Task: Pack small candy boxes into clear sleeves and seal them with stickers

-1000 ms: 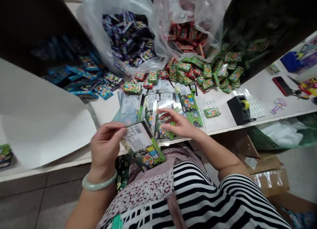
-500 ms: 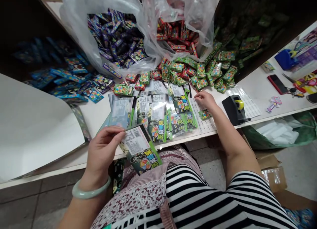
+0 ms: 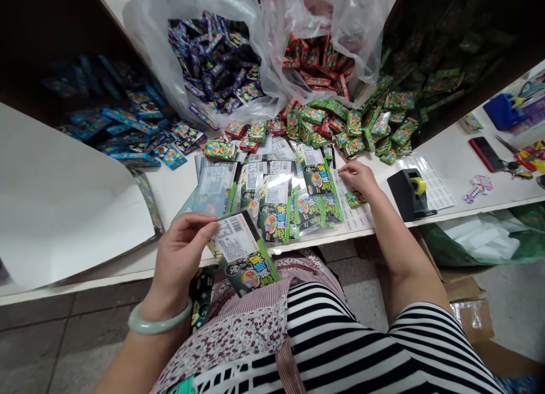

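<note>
My left hand (image 3: 182,251) is closed, thumb over fingers, on the upper left corner of a black-and-green printed candy packet (image 3: 244,256). The packet hangs tilted in front of the table edge, its white barcode panel facing up. My right hand (image 3: 360,177) rests on a sheet of small white labels (image 3: 356,217), fingertips pinched together at its upper left part; whatever is between them is too small to make out. A small green candy box (image 3: 355,198) lies on the sheet just below that hand. Between my hands, similar packets (image 3: 275,212) lie overlapping on the white table (image 3: 159,189).
Clear plastic bags hold purple boxes (image 3: 213,65) and red boxes (image 3: 317,62) at the back. Loose blue boxes (image 3: 128,121) lie left, green boxes (image 3: 378,124) right. A black tape dispenser (image 3: 409,194), another label sheet (image 3: 434,184) and a red phone (image 3: 485,154) are at right.
The view has shifted slightly, so the table's contents appear a little further right. My left hand still holds the packet, and my right hand stays on the label sheet.
</note>
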The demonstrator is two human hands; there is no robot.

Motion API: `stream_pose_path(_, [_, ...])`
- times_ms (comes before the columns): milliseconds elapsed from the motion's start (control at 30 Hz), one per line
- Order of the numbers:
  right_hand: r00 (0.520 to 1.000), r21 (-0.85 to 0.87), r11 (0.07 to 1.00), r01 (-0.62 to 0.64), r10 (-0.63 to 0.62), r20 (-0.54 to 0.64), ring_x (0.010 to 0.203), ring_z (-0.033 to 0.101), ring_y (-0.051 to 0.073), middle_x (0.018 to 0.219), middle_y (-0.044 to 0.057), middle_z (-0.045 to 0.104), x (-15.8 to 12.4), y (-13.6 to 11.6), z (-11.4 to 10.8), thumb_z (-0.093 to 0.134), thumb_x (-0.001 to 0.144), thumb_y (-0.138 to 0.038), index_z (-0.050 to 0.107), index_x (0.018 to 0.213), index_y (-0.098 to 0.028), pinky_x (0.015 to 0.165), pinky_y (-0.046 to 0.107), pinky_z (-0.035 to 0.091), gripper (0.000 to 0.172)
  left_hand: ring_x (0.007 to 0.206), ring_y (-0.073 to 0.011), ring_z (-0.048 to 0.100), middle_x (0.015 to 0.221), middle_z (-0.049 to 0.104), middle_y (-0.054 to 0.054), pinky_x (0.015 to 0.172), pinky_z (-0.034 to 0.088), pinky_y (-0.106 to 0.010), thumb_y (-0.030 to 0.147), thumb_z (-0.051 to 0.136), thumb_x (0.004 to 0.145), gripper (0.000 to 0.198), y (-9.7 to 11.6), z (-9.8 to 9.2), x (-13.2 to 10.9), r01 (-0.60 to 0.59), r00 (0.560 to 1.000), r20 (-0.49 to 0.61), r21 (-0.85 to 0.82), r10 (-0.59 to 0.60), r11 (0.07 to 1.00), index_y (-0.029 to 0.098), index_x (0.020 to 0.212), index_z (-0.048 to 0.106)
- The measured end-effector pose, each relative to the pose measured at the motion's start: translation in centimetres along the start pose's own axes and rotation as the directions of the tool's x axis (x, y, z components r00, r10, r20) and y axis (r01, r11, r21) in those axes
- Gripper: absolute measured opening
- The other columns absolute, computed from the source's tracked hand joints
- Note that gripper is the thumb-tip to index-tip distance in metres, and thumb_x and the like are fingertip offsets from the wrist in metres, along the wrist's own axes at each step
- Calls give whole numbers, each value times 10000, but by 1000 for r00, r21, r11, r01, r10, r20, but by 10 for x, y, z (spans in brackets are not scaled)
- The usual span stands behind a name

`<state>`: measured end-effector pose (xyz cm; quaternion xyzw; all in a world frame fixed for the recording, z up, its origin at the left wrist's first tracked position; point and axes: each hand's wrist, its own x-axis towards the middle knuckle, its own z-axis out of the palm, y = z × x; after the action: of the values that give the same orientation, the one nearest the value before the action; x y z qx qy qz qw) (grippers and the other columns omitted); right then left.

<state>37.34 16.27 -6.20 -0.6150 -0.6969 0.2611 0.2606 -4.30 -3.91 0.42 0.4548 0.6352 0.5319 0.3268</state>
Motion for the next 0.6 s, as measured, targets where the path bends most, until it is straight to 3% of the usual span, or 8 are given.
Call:
stream_pose_path(133, [1000, 32, 999, -21, 21, 1, 871, 664, 187, 1078, 80, 717, -3, 0, 1, 678, 812, -295, 748, 1157, -199, 888, 349, 522, 365, 812, -151, 636, 846, 694, 15, 718, 534, -288, 223, 746, 742, 79, 1, 1, 1, 13, 1000, 13, 11, -13, 1000, 255, 804, 709])
stream_pose_path(300, [1000, 69, 997, -23, 24, -14, 849, 663, 205, 1002, 77, 727, -1, -2, 7, 708, 770, -308, 790, 954, -195, 873, 370, 523, 231, 820, -151, 639, 846, 694, 16, 713, 533, -283, 207, 737, 751, 75, 3, 0, 0, 4, 1000, 22, 21, -5, 1000, 252, 799, 701])
stream_pose_path(533, [1000, 210, 978, 5, -3, -13, 1080, 671, 225, 1114, 83, 752, -13, 5, 10, 681, 779, -334, 779, 939, -204, 1030, 365, 480, 228, 834, -156, 631, 859, 695, 9, 752, 521, -298, 220, 753, 745, 87, 5, 2, -2, 17, 1000, 5, 5, -17, 1000, 251, 816, 714])
stream_pose_path(600, [1000, 247, 969, -1, 5, -14, 1053, 670, 219, 1101, 84, 748, -16, 5, 11, 717, 745, -360, 762, 905, -203, 1024, 363, 483, 229, 846, -158, 633, 863, 695, 4, 764, 521, -300, 230, 751, 755, 74, 5, 2, -2, 14, 1000, 15, 3, -14, 1000, 244, 817, 714])
